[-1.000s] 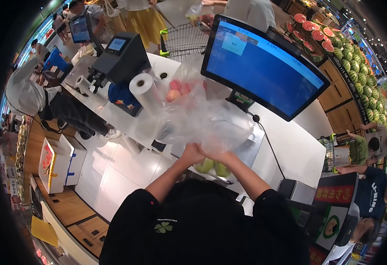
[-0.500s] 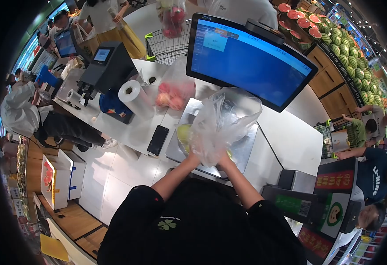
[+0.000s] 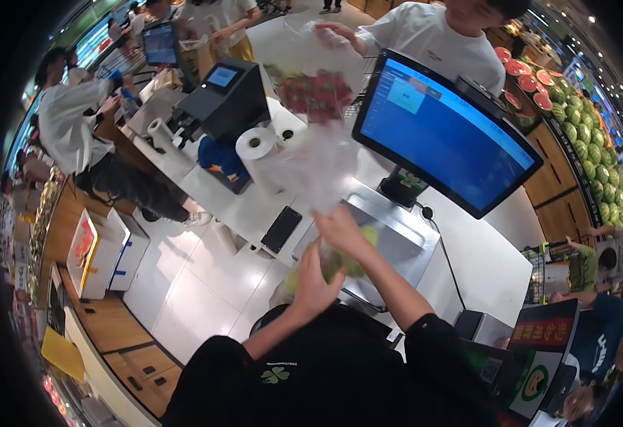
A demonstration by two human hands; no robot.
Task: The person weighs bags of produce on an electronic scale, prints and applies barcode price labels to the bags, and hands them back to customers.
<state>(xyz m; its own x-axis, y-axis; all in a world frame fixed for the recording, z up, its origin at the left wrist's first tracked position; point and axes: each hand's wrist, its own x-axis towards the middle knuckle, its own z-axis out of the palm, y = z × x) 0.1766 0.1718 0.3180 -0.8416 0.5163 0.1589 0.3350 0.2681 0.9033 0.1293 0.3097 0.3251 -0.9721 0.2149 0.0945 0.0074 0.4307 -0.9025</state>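
A clear plastic bag point(image 3: 318, 167) rises from my right hand point(image 3: 343, 231), whose fingers are closed on its gathered neck. Green fruit point(image 3: 350, 263) shows through thin plastic below my hands, over the near edge of the metal scale point(image 3: 400, 245). My left hand point(image 3: 315, 285) is beside the fruit, thumb apart from the fingers, with the palm against the bag. Motion blurs part of the plastic. Across the counter a person's hand point(image 3: 336, 35) holds up another clear bag with red and green fruit point(image 3: 318, 92).
A large screen point(image 3: 446, 135) stands beyond the scale. On the white counter point(image 3: 478, 252) are a black phone point(image 3: 281, 228), a plastic bag roll point(image 3: 256, 146) and a dark printer point(image 3: 229, 96). A person point(image 3: 76, 128) stands at the left; watermelons point(image 3: 589, 142) are stacked at the right.
My hands have separated, the left lower and nearer my body. The bag's top has swung up and left. Across the counter, the person has brought the red and green fruit closer.
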